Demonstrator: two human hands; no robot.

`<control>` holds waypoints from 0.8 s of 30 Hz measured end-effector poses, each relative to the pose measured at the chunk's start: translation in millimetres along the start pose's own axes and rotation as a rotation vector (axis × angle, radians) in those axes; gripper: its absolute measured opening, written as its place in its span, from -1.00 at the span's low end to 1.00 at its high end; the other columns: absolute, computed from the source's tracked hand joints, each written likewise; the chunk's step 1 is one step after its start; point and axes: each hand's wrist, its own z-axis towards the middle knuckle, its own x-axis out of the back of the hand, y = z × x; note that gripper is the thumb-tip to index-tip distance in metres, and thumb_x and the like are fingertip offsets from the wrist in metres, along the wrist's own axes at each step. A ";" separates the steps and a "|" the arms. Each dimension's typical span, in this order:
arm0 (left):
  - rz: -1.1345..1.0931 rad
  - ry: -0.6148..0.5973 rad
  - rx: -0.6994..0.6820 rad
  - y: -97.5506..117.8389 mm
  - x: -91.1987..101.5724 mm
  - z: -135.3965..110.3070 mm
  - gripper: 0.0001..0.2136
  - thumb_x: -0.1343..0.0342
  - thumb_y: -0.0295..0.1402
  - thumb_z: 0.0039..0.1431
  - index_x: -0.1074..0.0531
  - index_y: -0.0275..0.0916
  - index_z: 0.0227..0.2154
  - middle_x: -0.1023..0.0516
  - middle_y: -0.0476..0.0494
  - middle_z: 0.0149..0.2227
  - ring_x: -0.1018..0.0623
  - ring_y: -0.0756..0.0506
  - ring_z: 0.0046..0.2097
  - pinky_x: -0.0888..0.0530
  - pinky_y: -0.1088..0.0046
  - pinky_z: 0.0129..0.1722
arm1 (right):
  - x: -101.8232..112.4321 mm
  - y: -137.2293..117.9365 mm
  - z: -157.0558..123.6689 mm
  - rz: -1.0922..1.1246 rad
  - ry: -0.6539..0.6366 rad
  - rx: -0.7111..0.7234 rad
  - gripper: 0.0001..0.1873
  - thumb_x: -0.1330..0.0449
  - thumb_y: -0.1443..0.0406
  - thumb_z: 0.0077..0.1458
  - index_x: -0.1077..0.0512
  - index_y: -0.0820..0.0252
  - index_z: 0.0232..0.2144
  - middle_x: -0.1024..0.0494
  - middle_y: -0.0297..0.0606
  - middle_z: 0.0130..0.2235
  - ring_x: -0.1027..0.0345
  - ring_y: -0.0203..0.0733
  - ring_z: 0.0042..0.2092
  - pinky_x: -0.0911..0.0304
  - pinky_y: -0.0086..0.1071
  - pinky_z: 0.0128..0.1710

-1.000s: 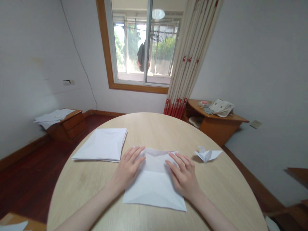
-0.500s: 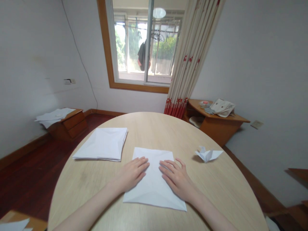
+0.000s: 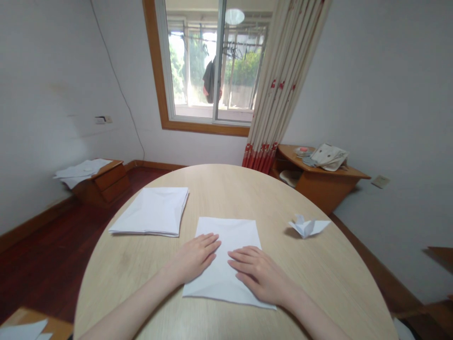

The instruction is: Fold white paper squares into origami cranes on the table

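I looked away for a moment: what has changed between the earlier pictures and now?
The left hand and right hand have drawn back from the white sheet's far end toward the person, the right one farther and also leftward. That end, lifted and bent at first, now lies flat, with both hands resting on the paper. The paper stack and folded paper figure stayed put.

White sheet (image 3: 228,229) — pale, wood-grained table (image 3: 230,191) — red-and-cream curtain (image 3: 281,85)

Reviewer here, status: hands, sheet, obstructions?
Left hand, right hand: palms down on white sheet. Sheet lying on table. No obstruction seen; paper stack and folded paper figure apart from it.
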 end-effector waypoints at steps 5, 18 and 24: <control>0.021 -0.031 0.022 6.2 9.4 1.8 -0.67 0.04 -0.41 0.30 -0.34 -0.23 0.10 -0.37 -0.23 0.18 -0.38 -0.18 0.19 -0.26 0.07 0.20 | 0.5 -1.4 0.5 0.002 -0.033 -0.045 -0.66 -0.09 0.30 0.22 -0.44 0.07 0.04 -0.46 -0.24 0.11 -0.31 -0.07 0.14 -0.13 -0.04 0.18; 0.066 -0.014 0.006 15.1 16.2 2.1 -0.77 -0.02 -0.44 0.27 -0.43 -0.22 -0.05 -0.51 -0.21 0.04 -0.51 -0.19 0.01 -0.31 0.08 0.15 | -2.8 3.9 0.0 -0.081 -0.029 -0.128 -0.62 -0.04 0.26 0.27 -0.36 0.05 0.12 -0.43 -0.26 0.14 -0.25 -0.07 0.19 -0.04 0.00 0.23; 0.053 -0.006 -0.015 20.2 16.5 1.5 -0.79 0.00 -0.42 0.28 -0.43 -0.20 -0.07 -0.51 -0.18 0.03 -0.49 -0.21 -0.01 -0.32 0.10 0.12 | -8.7 9.1 -0.8 -0.168 -0.007 -0.167 -0.63 -0.04 0.25 0.28 -0.37 0.11 0.10 -0.41 -0.26 0.16 -0.20 -0.04 0.21 0.00 0.02 0.25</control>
